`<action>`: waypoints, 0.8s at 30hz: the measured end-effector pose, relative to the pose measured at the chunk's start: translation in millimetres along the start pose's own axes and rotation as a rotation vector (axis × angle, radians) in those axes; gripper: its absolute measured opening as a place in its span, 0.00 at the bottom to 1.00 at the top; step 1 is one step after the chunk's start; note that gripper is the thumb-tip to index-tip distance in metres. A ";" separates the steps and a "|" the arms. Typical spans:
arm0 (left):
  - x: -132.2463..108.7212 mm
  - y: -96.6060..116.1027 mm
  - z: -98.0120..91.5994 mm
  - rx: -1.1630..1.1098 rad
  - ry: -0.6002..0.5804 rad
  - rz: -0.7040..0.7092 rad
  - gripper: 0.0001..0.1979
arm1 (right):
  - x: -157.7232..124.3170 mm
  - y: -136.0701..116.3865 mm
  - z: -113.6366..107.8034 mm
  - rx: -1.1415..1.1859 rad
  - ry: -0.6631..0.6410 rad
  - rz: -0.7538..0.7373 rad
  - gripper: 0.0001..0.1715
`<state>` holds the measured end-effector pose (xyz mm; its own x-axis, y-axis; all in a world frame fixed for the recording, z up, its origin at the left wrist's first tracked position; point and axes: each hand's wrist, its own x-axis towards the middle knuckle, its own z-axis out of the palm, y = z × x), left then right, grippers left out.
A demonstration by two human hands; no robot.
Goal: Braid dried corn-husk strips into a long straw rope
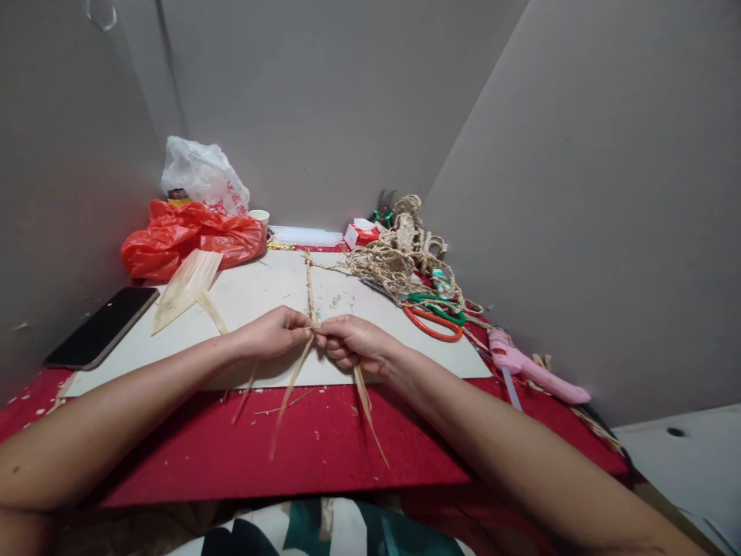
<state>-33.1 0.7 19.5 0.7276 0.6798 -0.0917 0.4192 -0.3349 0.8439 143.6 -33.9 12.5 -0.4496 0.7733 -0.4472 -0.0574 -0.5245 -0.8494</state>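
Straw cord [309, 286] runs in a thin twisted line from the two hands toward twelve o'clock, lying across the white board [255, 297] that covers most of the red tabletop [324, 455]. At ten o'clock sits a red plastic bag [191, 235] with a white bag [200, 174] on top. A tangle of finished rope [394, 259] is heaped at one o'clock, and a dark phone [104, 328] lies at nine. A pink glue gun [532, 371] rests at three o'clock, with orange scissors [431, 324] just inside it at two. A fan of pale strips [185, 286] lies on the board at ten. The left hand [272, 333] and right hand [353, 344] meet at the board's near edge. The fingers of both are closed tight on the cord's working end, thumb against forefinger, with no gap showing. From that pinch the loose strands [289, 401] splay down toward six o'clock over the red cloth. To do this well, I judge the pinch should sit right at the last twist, so that nothing unwinds. One hand should hold firm while the other rolls a strand. The tension should be even, the strands should stay separate, and the finished length should lie straight on the board.
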 end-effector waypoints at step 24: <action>-67.6 72.7 59.0 0.587 -0.273 0.317 0.13 | -7.8 7.0 9.7 0.210 0.042 -0.064 0.06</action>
<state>-19.8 -108.1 55.8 0.9402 0.3301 -0.0838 0.3326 -0.8367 0.4351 138.1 -47.0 12.7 -0.4019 0.8192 -0.4092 -0.2706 -0.5331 -0.8016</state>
